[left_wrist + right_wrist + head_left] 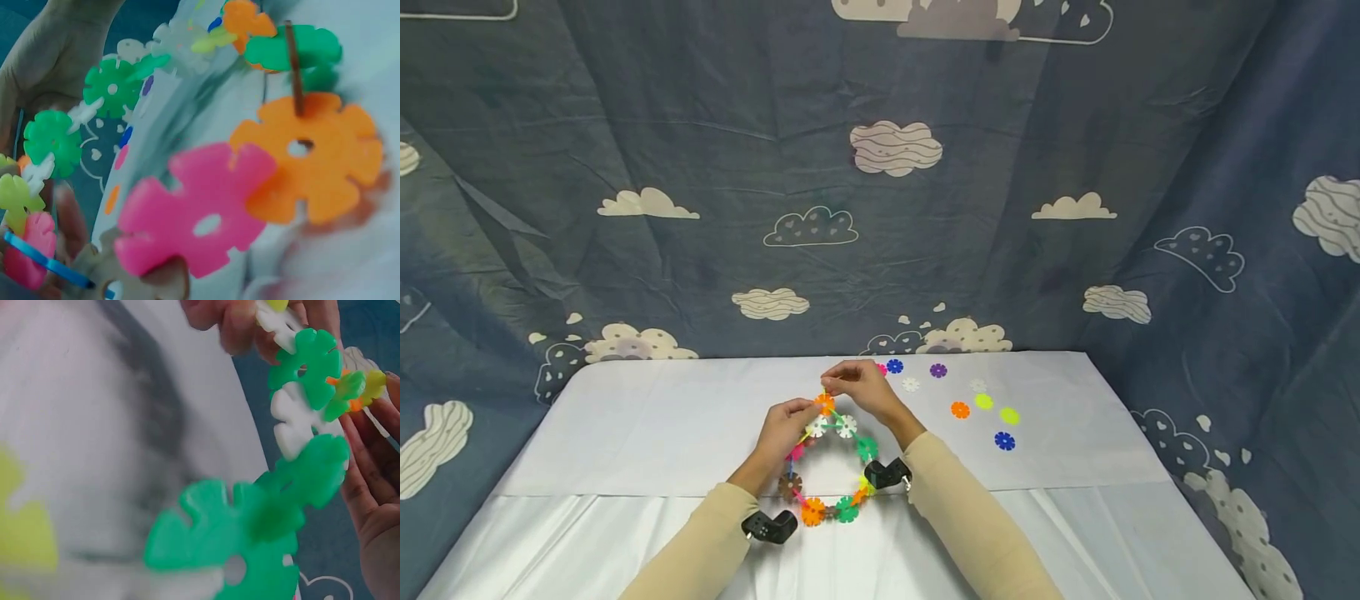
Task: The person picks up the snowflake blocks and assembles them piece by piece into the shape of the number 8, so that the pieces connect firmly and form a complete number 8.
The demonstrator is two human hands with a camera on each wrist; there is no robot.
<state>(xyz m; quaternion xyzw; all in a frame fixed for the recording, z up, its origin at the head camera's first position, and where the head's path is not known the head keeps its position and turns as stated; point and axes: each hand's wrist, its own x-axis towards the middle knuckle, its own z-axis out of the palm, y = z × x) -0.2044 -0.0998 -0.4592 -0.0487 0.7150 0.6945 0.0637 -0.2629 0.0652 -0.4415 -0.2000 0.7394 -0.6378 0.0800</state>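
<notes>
A ring of flower-shaped interlocking discs (847, 510) in green, white, orange, pink, brown and yellow hangs between both hands above the white table. My left hand (784, 432) holds the ring at its upper left, beside an orange disc (825, 404). At the top, my right hand (867, 388) pinches a yellow disc (375, 385) against that orange part of the ring. In the left wrist view, a pink disc (197, 209) and a large orange disc (331, 181) on the ring are close to the camera. A green disc (219, 531) fills the lower right wrist view.
Loose flower discs lie on the table (647, 433) to the right: an orange one (960, 410), a blue one (1004, 441), a purple one (938, 371) and several others. A dark cloud-patterned cloth (820, 275) hangs behind the table's far edge.
</notes>
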